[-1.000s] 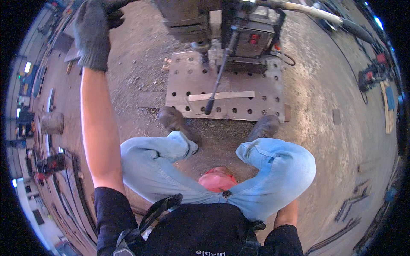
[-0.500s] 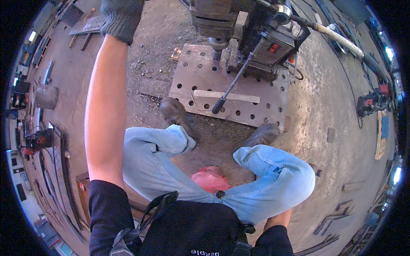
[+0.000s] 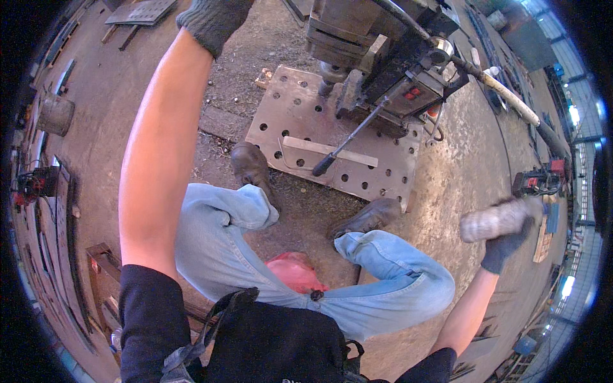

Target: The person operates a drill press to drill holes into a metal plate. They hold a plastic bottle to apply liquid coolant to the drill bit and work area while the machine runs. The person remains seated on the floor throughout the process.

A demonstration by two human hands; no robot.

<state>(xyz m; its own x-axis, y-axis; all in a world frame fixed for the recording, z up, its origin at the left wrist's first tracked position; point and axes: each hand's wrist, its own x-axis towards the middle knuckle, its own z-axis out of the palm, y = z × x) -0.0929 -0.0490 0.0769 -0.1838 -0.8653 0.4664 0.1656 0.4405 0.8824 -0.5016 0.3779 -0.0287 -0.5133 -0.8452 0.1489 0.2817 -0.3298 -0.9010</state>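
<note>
Our right grip (image 3: 509,242), in a dark knitted glove, is closed around a brown-grey piece (image 3: 491,221), too blurred for us to tell its material. Half a second ago that hand was out of sight behind our right thigh; now the forearm swings out to the right and carries the piece into view. We judge that both arms are now in use, with the load on the right side.

The piece is up in the hand, well apart from the machine (image 3: 377,64) and off to the right of our knee. Our left grip (image 3: 216,24), also gloved, is cut by the upper edge, so we cannot tell whether its fingers are spread or pressed together. It has come nearer the machine's left side in our view.

Further out, the spindle (image 3: 330,75) stands over the perforated plate (image 3: 383,172). A flat metal strip (image 3: 329,152) lies across the plate, as it did before, and a black-ended lever (image 3: 324,166) slants above it. Our boots (image 3: 369,216) are at its near edge, and a red bag-like thing (image 3: 295,270) lies between our legs.
</note>
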